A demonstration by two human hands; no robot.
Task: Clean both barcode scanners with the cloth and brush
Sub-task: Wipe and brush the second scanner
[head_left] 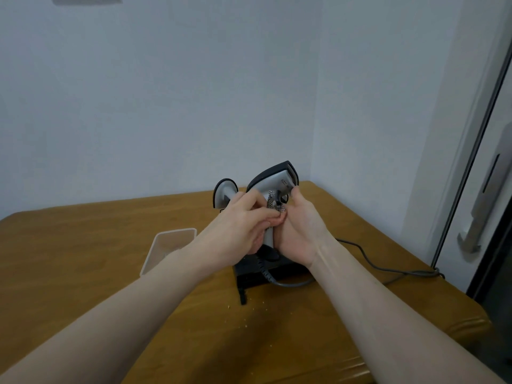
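Right hand point(297, 231) grips a scanner point(273, 187) while left hand point(246, 223) pinches the cloth point(274, 204) against it (second scanner point(225, 191) waits); brushing likely follows.

Both bare arms reach forward; the left hand point(243, 220) and right hand point(300, 228) meet, fingers curled closed.

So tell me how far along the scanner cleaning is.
Nothing looks finished. In hand: the right hand grips the near scanner while the left hand presses the checked cloth at its trigger. Left: the second scanner stands untouched behind; no brush is visible.
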